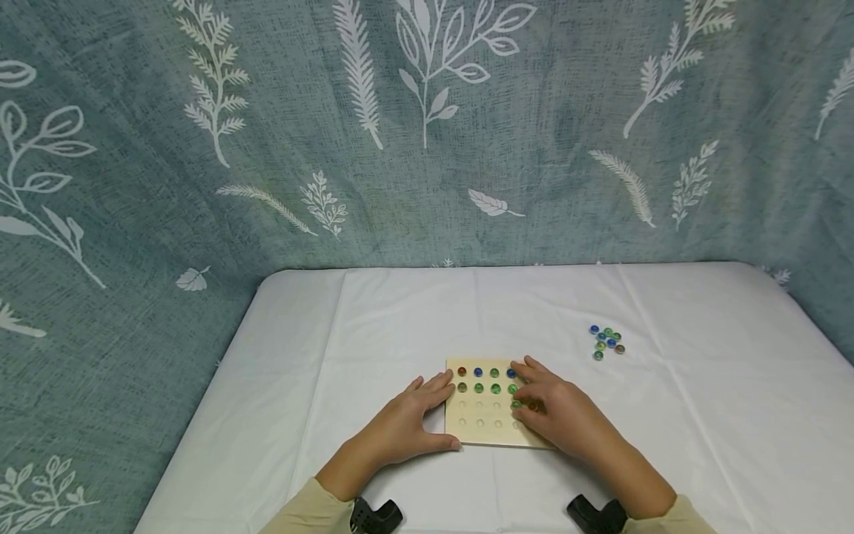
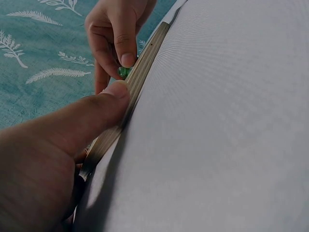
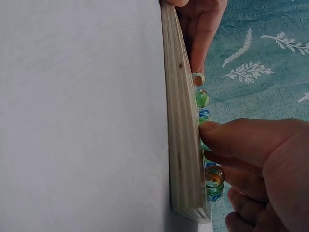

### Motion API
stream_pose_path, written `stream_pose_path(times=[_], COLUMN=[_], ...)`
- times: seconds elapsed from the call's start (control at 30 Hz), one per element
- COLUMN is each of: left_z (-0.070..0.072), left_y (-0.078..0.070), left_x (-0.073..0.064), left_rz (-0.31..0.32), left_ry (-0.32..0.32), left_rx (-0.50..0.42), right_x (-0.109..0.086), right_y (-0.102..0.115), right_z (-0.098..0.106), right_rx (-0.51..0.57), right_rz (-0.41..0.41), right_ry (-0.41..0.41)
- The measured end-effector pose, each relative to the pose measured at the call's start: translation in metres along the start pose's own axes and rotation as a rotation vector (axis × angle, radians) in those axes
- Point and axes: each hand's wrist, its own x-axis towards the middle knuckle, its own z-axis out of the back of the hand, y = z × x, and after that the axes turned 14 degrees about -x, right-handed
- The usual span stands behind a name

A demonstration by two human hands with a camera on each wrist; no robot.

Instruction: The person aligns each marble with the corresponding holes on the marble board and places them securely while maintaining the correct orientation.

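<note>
Your right hand (image 1: 563, 415) had thumb and fingertip pinched on a green marble (image 2: 124, 72), at the third row from the far side of the wooden board (image 1: 480, 436) — seated or just above, couldn't tell. Your left hand (image 1: 407, 423) lay with fingers straight and slightly spread on the board's left side, thumb stretched along the near edge.

The left wrist view showed the pinch from low down, plus your left thumb pressing the board's edge. Only the right wrist view gave a clear orange marble (image 3: 215, 175) beside your right fingers, and a small dark knot (image 3: 180, 65) in the layered wood. Only the head view gave the loose marbles (image 1: 611, 343), off the board's far right corner on the white cloth (image 1: 373, 334).

Counts from the head view: eight seated marbles (image 1: 479, 388) plainly visible, four per row — far row reddish, blue, green, blue; second row brownish, then three green. Seven bare hollows (image 1: 480, 423) showed, three in the third row, four in the nearest; your right hand hid the board's right end. Eight loose marbles, two tan sleeves (image 1: 307, 512), two black wrist devices (image 1: 376, 517), one leaf-print curtain (image 1: 414, 208) behind.
</note>
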Motion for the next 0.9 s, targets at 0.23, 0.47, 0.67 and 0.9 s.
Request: stream_pose_path(times=[0.23, 0.47, 0.67, 0.9], left_z=[-0.0003, 0.0001, 0.0002, -0.0001], left_y=[-0.0010, -0.0020, -0.0022, -0.0019], left_x=[-0.0007, -0.0008, -0.0007, -0.0005], left_rz=[0.001, 0.004, 0.009, 0.016], left_ry=[-0.006, -0.005, -0.003, -0.001], left_rx=[0.013, 0.018, 0.016, 0.010], right_x=[-0.0009, -0.0010, -0.0005, 0.0018], right_y=[0.0003, 0.0001, 0.0002, -0.0074], right_z=[0.0004, 0.0006, 0.0013, 0.0100], right_rx=[0.000, 0.002, 0.008, 0.046], right_rz=[0.000, 0.001, -0.001, -0.035], right_ry=[0.010, 0.013, 0.004, -0.023])
